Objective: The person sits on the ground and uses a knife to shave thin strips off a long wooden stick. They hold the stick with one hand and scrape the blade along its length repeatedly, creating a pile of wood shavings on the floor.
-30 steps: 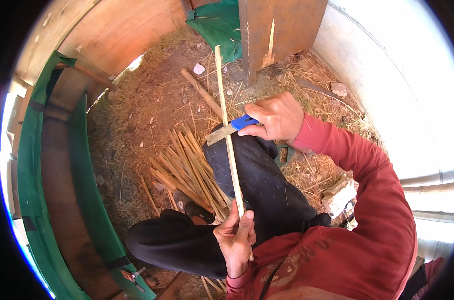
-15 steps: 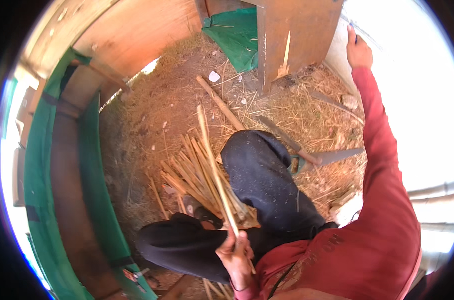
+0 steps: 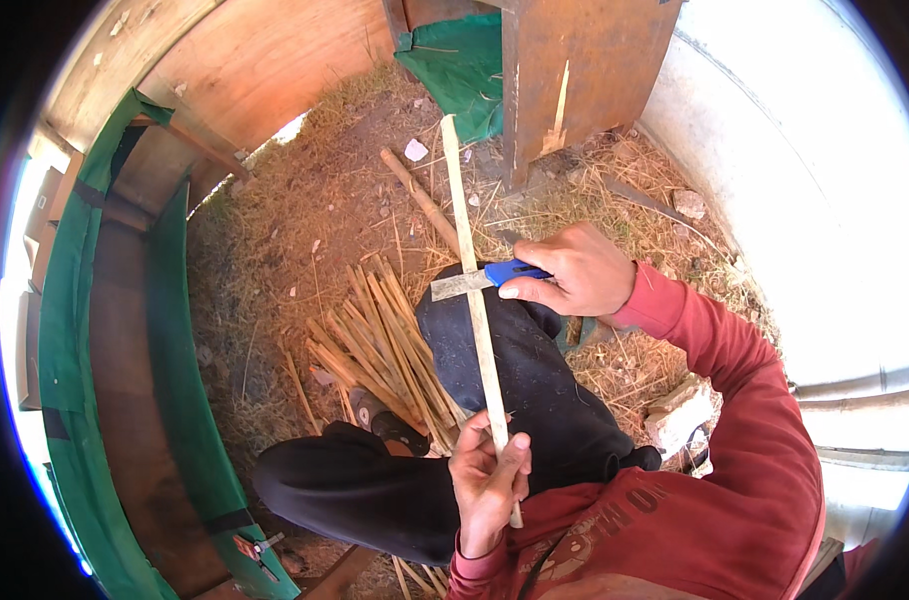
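Observation:
A long pale wooden strip (image 3: 483,345) slants up across my dark trousers, its lower end in my left hand (image 3: 489,482), fingers curled round it and thumb on top. In my right hand (image 3: 580,268) is a utility knife (image 3: 516,271) with a blue handle. Its broad blade lies crosswise on the strip, above my raised knee. The fingers of my right hand are closed on the handle. Beside my shoe, several similar strips (image 3: 375,345) lie in a loose bundle on the ground.
Beyond my knee a round pole (image 3: 420,195) rests on straw-strewn soil. A brown wooden panel (image 3: 595,75) and green cloth (image 3: 465,65) stand at the back. Left is a green-edged frame (image 3: 70,330) with a red-handled tool (image 3: 245,547). A stone block (image 3: 678,415) lies right, near the white wall (image 3: 775,200).
My right hand has come in from the far upper right, bringing the knife blade onto the strip. The strip has swung to the right, and my left hand still holds its lower end.

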`<state>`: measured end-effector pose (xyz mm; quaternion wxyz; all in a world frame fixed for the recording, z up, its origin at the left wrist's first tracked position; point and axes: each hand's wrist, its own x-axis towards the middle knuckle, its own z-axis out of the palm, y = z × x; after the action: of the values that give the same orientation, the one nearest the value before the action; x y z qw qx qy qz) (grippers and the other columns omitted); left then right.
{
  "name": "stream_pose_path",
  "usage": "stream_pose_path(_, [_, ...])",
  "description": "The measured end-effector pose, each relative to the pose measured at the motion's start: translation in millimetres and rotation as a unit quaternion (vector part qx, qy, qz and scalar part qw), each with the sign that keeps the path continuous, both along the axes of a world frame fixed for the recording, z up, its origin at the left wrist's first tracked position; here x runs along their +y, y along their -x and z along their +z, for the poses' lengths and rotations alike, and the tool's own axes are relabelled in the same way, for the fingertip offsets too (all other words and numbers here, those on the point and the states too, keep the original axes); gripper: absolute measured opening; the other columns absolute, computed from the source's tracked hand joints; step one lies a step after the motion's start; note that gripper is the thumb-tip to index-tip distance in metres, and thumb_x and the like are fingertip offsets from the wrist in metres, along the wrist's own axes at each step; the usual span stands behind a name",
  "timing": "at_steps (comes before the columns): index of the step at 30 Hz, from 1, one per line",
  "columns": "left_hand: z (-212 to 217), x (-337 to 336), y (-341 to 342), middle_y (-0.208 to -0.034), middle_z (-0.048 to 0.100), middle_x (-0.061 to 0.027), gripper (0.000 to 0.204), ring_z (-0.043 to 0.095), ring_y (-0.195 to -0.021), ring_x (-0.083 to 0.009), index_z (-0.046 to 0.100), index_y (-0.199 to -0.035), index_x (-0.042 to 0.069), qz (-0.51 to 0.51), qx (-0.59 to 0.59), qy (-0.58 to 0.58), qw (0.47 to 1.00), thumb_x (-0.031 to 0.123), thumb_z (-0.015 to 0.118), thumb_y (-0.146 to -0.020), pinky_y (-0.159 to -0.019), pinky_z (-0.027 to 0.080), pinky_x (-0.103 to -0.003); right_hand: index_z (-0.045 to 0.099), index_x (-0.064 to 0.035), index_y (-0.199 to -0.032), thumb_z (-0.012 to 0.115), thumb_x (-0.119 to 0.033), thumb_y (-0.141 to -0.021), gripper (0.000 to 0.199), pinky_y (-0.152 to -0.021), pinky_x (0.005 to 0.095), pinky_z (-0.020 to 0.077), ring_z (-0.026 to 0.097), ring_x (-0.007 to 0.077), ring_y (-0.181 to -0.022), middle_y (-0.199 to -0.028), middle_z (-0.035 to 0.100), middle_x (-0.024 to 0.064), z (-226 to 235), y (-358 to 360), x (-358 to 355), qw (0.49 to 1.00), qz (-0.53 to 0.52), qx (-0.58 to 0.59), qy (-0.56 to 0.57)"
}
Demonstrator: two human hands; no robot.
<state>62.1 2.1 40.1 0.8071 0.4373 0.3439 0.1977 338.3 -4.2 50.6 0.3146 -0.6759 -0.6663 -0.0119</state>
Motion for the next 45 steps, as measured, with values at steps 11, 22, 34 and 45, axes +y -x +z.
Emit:
stream_pose_path(11, [-5.3, 14.3, 4.1, -0.054, 0.027, 0.005, 0.025, 0.021, -0.041, -0.0043, 0.047, -0.115, 0.007, -0.12, -0.075, 0.169, 0.975, 0.031, 0.044, -0.108, -0.039, 0.02, -0.023, 0.066, -0.009, -0.078, 0.064, -0.053, -0.091, 0.046, -0.041, 0.0384, 0.0412, 0.056, 0.0274, -0.042, -0.05, 0.055, 0.0087, -31.6, -27.9, 22.3, 0.986, -0.025, -0.099, -0.129])
stream_pose_path(22, [-10.4, 20.7, 11.0, -0.053, 0.028, 0.0045, 0.027, 0.023, -0.038, -0.0055, 0.046, -0.104, 0.008, -0.113, -0.141, 0.239, 0.954, 0.034, 0.048, -0.106, -0.037, 0.019, -0.025, 0.068, -0.0119, -0.078, 0.065, -0.059, -0.087, 0.048, -0.04, 0.0373, 0.0406, 0.057, 0.0249, -0.043, -0.055, 0.06, 0.0057, -42.7, -60.1, 42.0, 0.97, -0.034, -0.188, -0.148])
stream_pose_path(34, [-16.8, 17.0, 24.6, -0.054, 0.028, 0.0041, 0.031, 0.023, -0.039, -0.0058, 0.045, -0.1, 0.006, -0.14, -0.208, 0.279, 0.927, 0.037, 0.045, -0.106, -0.038, 0.02, -0.025, 0.063, -0.0081, -0.076, 0.059, -0.056, -0.093, 0.051, -0.044, 0.0402, 0.0431, 0.056, 0.0277, -0.044, -0.05, 0.052, 0.0076, -15.5, -42.7, 3.2, 0.996, -0.004, -0.062, -0.067])
stream_pose_path(45, [-13.1, 11.3, 17.6, -0.055, 0.028, 0.0035, 0.033, 0.022, -0.041, -0.0053, 0.043, -0.094, 0.006, -0.183, -0.195, 0.293, 0.918, 0.036, 0.047, -0.105, -0.039, 0.018, -0.024, 0.065, -0.0101, -0.079, 0.07, -0.058, -0.082, 0.049, -0.042, 0.037, 0.043, 0.059, 0.0253, -0.047, -0.056, 0.058, 0.0045, 4.3, -22.3, 6.2, 0.975, -0.079, -0.158, -0.134])
